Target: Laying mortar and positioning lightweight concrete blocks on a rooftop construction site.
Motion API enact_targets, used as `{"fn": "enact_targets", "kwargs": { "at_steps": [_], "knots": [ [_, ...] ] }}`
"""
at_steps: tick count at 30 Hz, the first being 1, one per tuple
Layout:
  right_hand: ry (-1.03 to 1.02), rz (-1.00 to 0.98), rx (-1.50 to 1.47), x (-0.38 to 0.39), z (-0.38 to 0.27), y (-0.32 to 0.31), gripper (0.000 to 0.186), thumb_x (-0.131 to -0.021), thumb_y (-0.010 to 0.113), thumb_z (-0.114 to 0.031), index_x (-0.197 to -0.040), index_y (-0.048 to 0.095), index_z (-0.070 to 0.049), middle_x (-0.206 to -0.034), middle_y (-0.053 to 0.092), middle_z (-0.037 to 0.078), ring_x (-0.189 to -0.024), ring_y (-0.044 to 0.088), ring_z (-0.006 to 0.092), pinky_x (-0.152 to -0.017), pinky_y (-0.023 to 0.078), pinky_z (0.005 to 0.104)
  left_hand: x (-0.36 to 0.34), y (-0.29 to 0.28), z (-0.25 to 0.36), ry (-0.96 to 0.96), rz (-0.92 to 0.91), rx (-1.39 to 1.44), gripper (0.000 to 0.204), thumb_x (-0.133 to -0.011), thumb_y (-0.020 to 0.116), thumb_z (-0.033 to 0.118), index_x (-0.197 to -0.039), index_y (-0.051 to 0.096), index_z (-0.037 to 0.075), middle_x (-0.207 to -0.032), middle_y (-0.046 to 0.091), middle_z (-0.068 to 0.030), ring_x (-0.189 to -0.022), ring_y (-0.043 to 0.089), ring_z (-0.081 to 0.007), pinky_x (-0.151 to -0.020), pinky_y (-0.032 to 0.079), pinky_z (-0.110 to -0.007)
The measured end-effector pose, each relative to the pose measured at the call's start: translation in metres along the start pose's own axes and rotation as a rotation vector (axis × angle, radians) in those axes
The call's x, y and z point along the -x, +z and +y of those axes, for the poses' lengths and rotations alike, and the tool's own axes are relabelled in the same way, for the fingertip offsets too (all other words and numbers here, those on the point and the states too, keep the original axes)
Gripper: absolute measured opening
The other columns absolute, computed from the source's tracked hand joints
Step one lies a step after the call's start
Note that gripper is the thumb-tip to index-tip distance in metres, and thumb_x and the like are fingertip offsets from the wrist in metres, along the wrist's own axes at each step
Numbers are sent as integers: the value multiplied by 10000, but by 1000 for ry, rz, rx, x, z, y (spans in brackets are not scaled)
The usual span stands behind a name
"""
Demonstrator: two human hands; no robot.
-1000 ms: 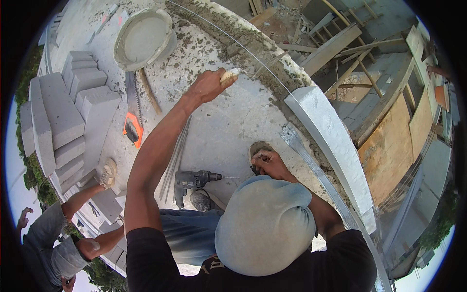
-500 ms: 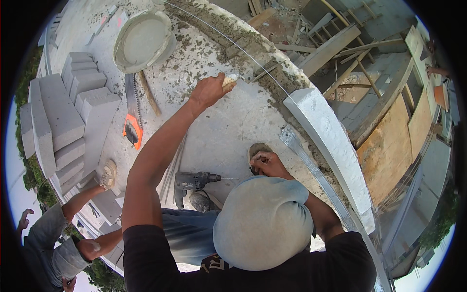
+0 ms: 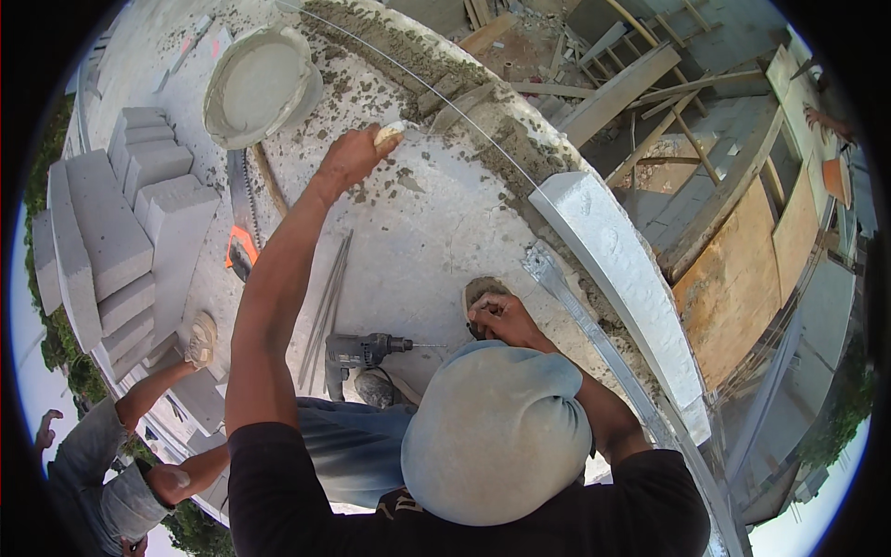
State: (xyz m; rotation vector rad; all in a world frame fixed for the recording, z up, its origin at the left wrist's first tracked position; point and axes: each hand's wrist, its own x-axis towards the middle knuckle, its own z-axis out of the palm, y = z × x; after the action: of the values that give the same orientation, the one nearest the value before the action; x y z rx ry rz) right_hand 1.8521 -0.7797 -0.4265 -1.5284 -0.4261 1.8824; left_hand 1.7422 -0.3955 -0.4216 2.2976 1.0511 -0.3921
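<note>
2 hands busy: left hand is stretched out, fist wrapped around a trowel handle near the mortar bed. Right hand is curled, fingertips pinching at a mortar lump, power drill just beside.

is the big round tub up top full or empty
Close to full: the round tub stands upright on the slab, and smooth grey mortar fills it almost up to its rim.
</note>
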Motion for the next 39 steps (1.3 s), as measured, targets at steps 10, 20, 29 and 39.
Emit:
{"fn": "enact_targets", "kwargs": {
  "at_steps": [10, 20, 29, 39],
  "knots": [
    [40, 26, 7, 4, -11, 2, 191, -857, 664, -185, -924, 662, -5, -715, 618, 53, -578, 545, 91, -536, 444, 241, -13, -21, -14, -18, 52, -153, 638, -914, 447, 586, -1076, 616, -8, -877, 671, -218, -871, 647, -371, -813, 488, -446],
    [-26, 31, -10, 5, -1, 1, 177, -851, 665, -176, -913, 664, -10, -702, 609, 44, -544, 538, 95, -505, 422, 250, -12, -26, -20, -8, 41, -58, 629, -908, 464, 579, -1099, 624, 2, -961, 666, -210, -938, 633, -358, -843, 468, -427],
    [-29, -38, -10, 2, 3, 1, 146, -840, 672, -151, -910, 668, -24, -704, 619, 37, -541, 518, 79, -498, 393, 228, 86, -21, 25, 201, 30, -110, 539, -927, 469, 541, -1065, 510, 22, -739, 638, -190, -727, 643, -390, -685, 504, -477],
    [-90, -315, 15, -24, -9, 1, 309, -887, 661, -250, -1077, 628, -8, -779, 642, 93, -578, 588, 146, -500, 468, 257, 286, 61, -80, -19, 259, -76, 460, -917, 531, 424, -1108, 437, 16, -930, 597, -194, -821, 624, -379, -687, 500, -472]
  ]
}}
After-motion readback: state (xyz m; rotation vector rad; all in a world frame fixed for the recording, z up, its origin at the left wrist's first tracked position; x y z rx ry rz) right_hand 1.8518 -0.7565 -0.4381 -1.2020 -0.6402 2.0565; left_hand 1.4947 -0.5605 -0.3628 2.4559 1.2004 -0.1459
